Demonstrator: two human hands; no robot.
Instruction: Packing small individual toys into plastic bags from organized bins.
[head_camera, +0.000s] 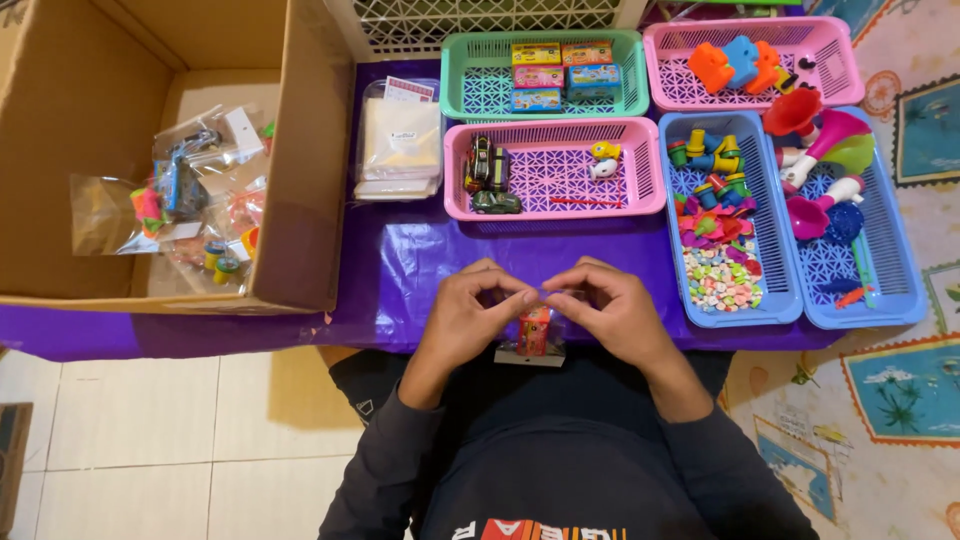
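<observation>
Both hands, left hand and right hand, pinching the top of a clear toy bag at the worktop's near edge, hanging upright between them, equally near each.

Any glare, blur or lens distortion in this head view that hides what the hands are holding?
Head view: even indoor light, mild sheen on the purple table cover; slight wide-angle bend at edges; left hand and right hand sharp, the small clear bag between them readable.
</observation>
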